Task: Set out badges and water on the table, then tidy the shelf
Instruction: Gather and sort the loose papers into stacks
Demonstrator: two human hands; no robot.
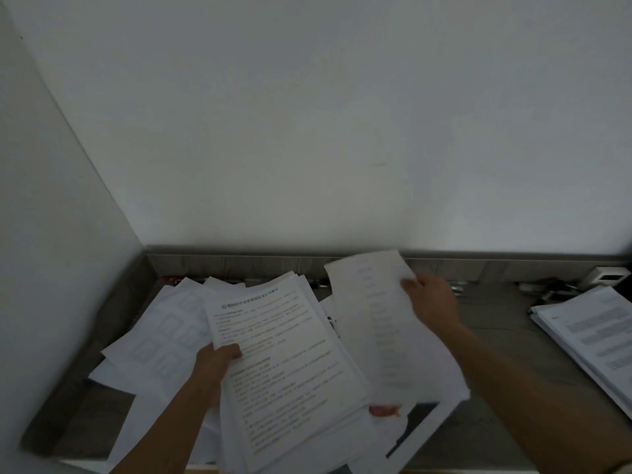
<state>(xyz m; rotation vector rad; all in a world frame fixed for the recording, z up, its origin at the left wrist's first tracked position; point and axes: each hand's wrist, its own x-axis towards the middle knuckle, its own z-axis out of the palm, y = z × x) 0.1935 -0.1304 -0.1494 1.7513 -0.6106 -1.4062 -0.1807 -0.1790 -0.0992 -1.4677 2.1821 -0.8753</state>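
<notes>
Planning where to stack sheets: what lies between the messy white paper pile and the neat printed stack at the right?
Head view: bare grey wood shelf surface, crossed by the right forearm.

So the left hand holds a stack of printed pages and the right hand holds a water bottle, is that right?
Not quite. The head view shows the right hand pinching a single sheet of paper, not a water bottle. The left hand does hold the stack of printed pages.
</notes>
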